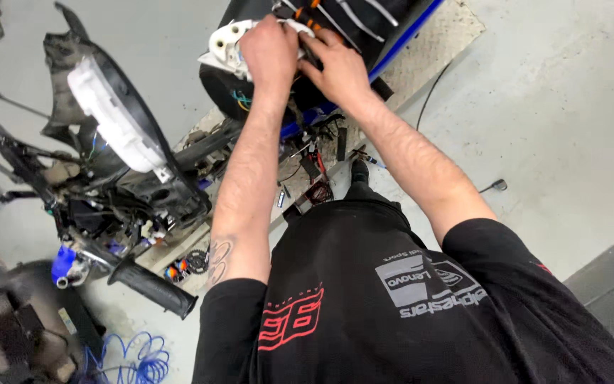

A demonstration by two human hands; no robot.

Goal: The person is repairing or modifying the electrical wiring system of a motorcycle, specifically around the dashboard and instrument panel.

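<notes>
Head cam, left to right: white instrument housing [119, 121] and black handlebar grip [152, 288] sit at left. Far centre, our left hand [270, 53] closes on white plastic bracket [227, 44]; right hand [341, 70] just beside it, fingers curled onto black bodywork [364, 28], can't tell what they pinch.

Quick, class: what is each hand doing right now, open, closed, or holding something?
Left hand: closed over the white plastic part.
Right hand: fingers curled on the black bodywork; whether it grips anything cannot be told.

Our hands [307, 60] meet at twelve o'clock on the housing [227, 44]. The handlebar grip [154, 286] lies at eight, hose coil [136, 363] below it
</notes>
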